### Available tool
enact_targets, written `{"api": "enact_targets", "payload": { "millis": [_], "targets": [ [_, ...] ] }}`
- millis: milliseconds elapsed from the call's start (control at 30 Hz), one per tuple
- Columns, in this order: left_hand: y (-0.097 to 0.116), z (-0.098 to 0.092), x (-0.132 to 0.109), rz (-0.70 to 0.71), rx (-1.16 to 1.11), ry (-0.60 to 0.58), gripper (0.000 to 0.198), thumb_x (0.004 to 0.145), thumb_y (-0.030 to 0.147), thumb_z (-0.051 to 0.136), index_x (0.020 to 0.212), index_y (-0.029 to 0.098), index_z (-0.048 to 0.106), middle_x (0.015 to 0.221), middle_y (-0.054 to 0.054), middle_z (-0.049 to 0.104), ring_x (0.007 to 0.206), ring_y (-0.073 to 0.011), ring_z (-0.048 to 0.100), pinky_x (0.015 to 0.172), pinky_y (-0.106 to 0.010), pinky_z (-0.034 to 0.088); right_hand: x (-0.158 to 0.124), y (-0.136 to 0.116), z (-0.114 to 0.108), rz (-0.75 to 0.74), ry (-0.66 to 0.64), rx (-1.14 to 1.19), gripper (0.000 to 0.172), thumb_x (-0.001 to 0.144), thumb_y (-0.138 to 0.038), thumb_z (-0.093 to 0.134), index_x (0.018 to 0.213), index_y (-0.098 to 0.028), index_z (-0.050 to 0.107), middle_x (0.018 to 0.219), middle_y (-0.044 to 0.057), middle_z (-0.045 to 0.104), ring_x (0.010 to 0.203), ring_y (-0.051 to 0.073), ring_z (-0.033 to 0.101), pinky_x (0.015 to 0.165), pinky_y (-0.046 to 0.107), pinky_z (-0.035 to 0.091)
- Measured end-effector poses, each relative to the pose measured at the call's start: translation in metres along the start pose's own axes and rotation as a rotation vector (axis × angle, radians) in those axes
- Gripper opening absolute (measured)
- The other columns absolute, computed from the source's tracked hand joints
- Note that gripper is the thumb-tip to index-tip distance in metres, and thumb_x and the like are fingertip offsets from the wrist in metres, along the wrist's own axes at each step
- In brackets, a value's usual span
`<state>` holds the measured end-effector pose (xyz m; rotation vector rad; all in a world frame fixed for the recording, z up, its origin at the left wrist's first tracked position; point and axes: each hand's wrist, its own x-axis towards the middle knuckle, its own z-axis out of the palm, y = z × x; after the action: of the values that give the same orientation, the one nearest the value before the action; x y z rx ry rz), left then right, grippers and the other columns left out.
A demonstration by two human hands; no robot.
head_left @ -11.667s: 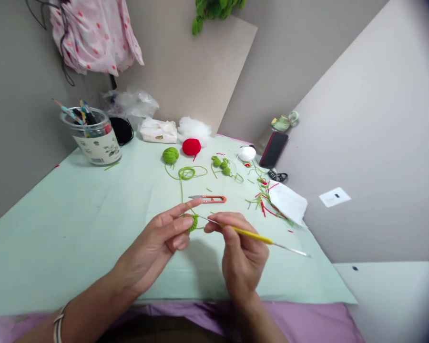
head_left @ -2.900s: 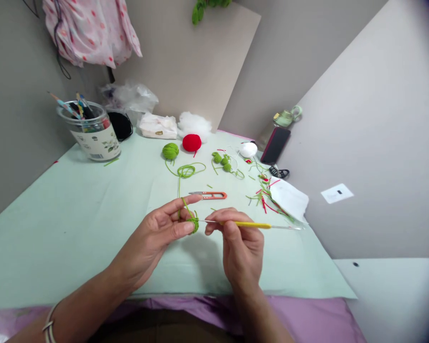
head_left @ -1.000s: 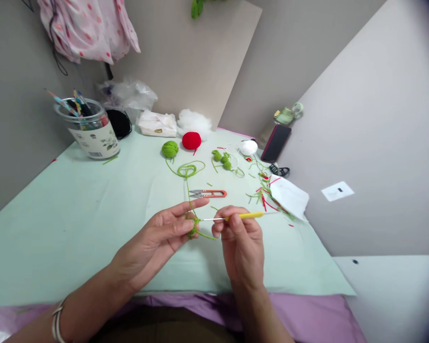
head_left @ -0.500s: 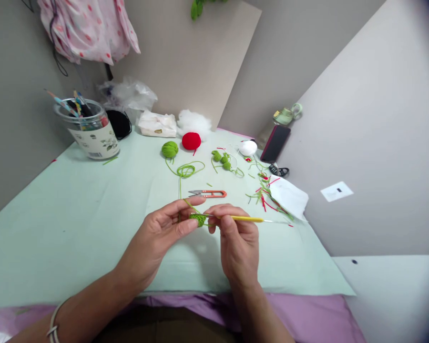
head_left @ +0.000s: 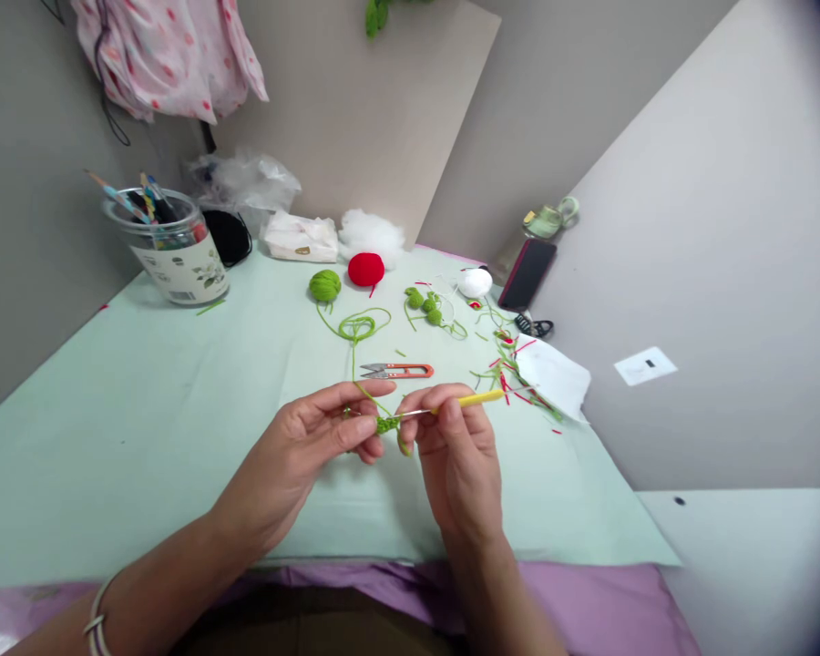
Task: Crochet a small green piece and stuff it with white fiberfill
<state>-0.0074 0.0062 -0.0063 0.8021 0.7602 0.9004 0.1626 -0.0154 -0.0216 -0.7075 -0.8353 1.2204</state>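
My left hand (head_left: 318, 433) pinches a small green crochet piece (head_left: 386, 425) between thumb and fingers, and green yarn runs over its raised index finger. In my right hand (head_left: 461, 437) is a crochet hook (head_left: 479, 399) with a yellow handle; its metal tip reaches the green piece. The yarn leads back to loose green loops (head_left: 356, 326) and a green yarn ball (head_left: 324, 286). Just beyond my hands lie orange thread snips (head_left: 397, 371). Part of the crochet piece is hidden behind my fingers.
Behind are a red yarn ball (head_left: 366, 270), white stuffing (head_left: 371, 239), small green crocheted pieces (head_left: 432, 308) and a white yarn ball (head_left: 476, 282). Yarn scraps lie by a white paper (head_left: 553, 378) at right. A phone (head_left: 527, 275) leans there; a pen jar (head_left: 178, 264) stands left.
The hook's handle end has risen and its angle is steeper. My right hand has shifted slightly right. The yarn now slants from the loops down to the piece between my hands.
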Motion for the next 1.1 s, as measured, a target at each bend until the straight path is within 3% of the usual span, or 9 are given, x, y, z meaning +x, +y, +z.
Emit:
{"api": "enact_targets", "payload": {
  "millis": [133, 400, 600, 733, 800, 867, 967, 1100],
  "targets": [
    [-0.002, -0.002, 0.000, -0.003, -0.015, -0.019, 0.020, 0.088, 0.033, 0.084, 0.107, 0.030, 0.087, 0.084, 0.002, 0.067, 0.077, -0.0129, 0.063, 0.082, -0.028, 0.050, 0.000, 0.000, -0.001, 0.028, -0.028, 0.036, 0.020, 0.104, -0.037, 0.068, 0.091, -0.024, 0.077, 0.084, 0.000, 0.080, 0.065, 0.008, 0.070, 0.063, 0.018, 0.057],
    [-0.005, -0.004, -0.001, 0.059, 0.041, -0.011, 0.021, 0.091, 0.033, 0.081, 0.111, 0.032, 0.087, 0.083, 0.002, 0.065, 0.080, -0.0145, 0.063, 0.086, -0.029, 0.051, -0.007, -0.001, -0.007, -0.178, -0.087, -0.222, 0.019, 0.109, -0.028, 0.059, 0.101, -0.025, 0.077, 0.095, 0.002, 0.079, 0.077, 0.012, 0.073, 0.074, 0.026, 0.060],
    [-0.012, -0.007, -0.002, 0.151, 0.163, 0.008, 0.023, 0.096, 0.034, 0.077, 0.117, 0.039, 0.084, 0.085, 0.003, 0.067, 0.081, -0.0132, 0.064, 0.088, -0.027, 0.052, -0.013, -0.005, -0.006, -0.402, -0.112, -0.534, 0.023, 0.109, -0.019, 0.054, 0.106, -0.024, 0.076, 0.093, 0.004, 0.076, 0.084, 0.018, 0.072, 0.076, 0.034, 0.060],
    [-0.011, 0.001, -0.002, 0.186, 0.141, 0.097, 0.032, 0.085, 0.029, 0.089, 0.114, 0.041, 0.086, 0.088, 0.004, 0.067, 0.084, -0.0129, 0.063, 0.088, -0.025, 0.054, -0.018, -0.002, -0.008, -0.636, -0.163, -0.827, 0.031, 0.105, -0.011, 0.056, 0.120, -0.029, 0.077, 0.101, 0.006, 0.078, 0.096, 0.020, 0.075, 0.080, 0.035, 0.064],
    [-0.009, 0.004, -0.002, 0.168, 0.067, 0.103, 0.040, 0.082, 0.027, 0.092, 0.118, 0.041, 0.084, 0.087, 0.004, 0.066, 0.086, -0.0127, 0.063, 0.088, -0.023, 0.054, -0.021, 0.003, -0.012, -0.732, -0.183, -1.002, 0.040, 0.101, -0.009, 0.063, 0.129, -0.034, 0.075, 0.108, 0.006, 0.078, 0.096, 0.021, 0.077, 0.077, 0.033, 0.065],
    [-0.008, 0.006, -0.001, 0.066, -0.049, 0.052, 0.045, 0.083, 0.029, 0.091, 0.126, 0.039, 0.081, 0.087, 0.003, 0.067, 0.084, -0.0125, 0.062, 0.085, -0.024, 0.055, -0.024, 0.008, -0.015, -0.784, -0.221, -1.134, 0.051, 0.096, -0.006, 0.070, 0.135, -0.038, 0.073, 0.111, 0.006, 0.079, 0.097, 0.022, 0.078, 0.076, 0.032, 0.067],
    [-0.007, 0.002, 0.000, -0.134, -0.213, -0.048, 0.048, 0.084, 0.032, 0.089, 0.131, 0.028, 0.080, 0.086, -0.001, 0.068, 0.077, -0.0122, 0.061, 0.078, -0.024, 0.056, -0.026, 0.011, -0.015, -0.774, -0.172, -1.057, 0.049, 0.097, -0.005, 0.068, 0.134, -0.037, 0.075, 0.109, 0.005, 0.080, 0.097, 0.022, 0.078, 0.077, 0.032, 0.067],
    [-0.004, -0.005, 0.002, -0.142, -0.256, -0.044, 0.041, 0.088, 0.025, 0.085, 0.129, 0.025, 0.081, 0.087, 0.001, 0.064, 0.072, -0.0089, 0.058, 0.073, -0.019, 0.053, -0.023, 0.003, -0.007, -0.508, -0.044, -0.620, 0.027, 0.105, -0.017, 0.060, 0.118, -0.029, 0.080, 0.098, 0.005, 0.079, 0.084, 0.019, 0.076, 0.074, 0.034, 0.066]
  ]
}}
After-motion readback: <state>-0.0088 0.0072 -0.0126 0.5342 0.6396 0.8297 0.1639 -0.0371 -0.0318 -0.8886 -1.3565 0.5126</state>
